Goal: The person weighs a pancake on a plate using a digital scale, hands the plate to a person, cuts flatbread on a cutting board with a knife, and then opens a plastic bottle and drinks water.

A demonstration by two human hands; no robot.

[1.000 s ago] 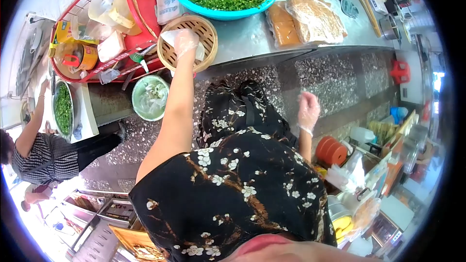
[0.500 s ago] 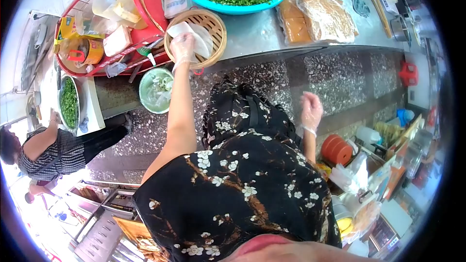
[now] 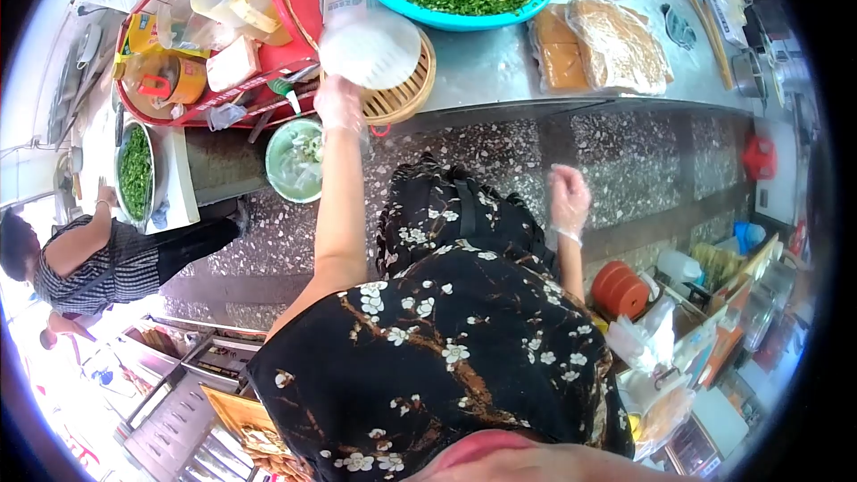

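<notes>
My left hand (image 3: 339, 105), in a clear glove, grips the near edge of a thin round white sheet (image 3: 370, 51). The sheet is raised over a round bamboo steamer basket (image 3: 402, 100) and covers much of it; the slatted base shows at the near right. My right hand (image 3: 569, 194), also gloved, is held above the floor with its fingers curled; whether anything is in it is too small to tell. Beyond the steamer stands a turquoise bowl (image 3: 455, 20) of chopped greens. A pale green bucket (image 3: 295, 161) is below my left hand.
Plastic-wrapped brown slabs (image 3: 616, 45) lie on the metal counter (image 3: 486, 71). A red basket (image 3: 308, 0) holds bags and a jug at the left. Another person (image 3: 89, 259) stands at the far left beside a tray of greens (image 3: 136, 174). Stacked red-brown pots (image 3: 620, 290) are at the right.
The white sheet has come up out of the steamer in my left hand and now spreads flat above it. My right hand stays in about the same place. The view has shifted slightly.
</notes>
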